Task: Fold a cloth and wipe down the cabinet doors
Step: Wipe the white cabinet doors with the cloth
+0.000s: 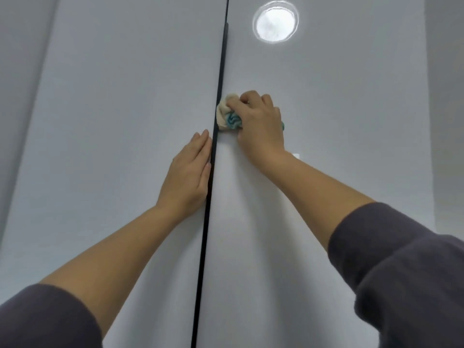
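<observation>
**Two hands at the seam of a pair of cabinet doors**

The right hand point(258, 124) grips a bunched cream-and-blue cloth point(227, 116) with curled fingers, pressing it onto the right door point(339, 146); the cloth's left edge touches the dark seam point(213, 151). Just below and left, the left hand point(187, 174) lies flat on the left door point(113, 134), fingers straight and together (fingertips along the seam's edge). Bare panel extends above and to the outer side of each hand. A round light reflection point(275, 21) sits high above the right hand.

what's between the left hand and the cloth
Only the dark vertical strip, as the head view shows. The left hand lies flat just left of it, the cloth just right.
</observation>
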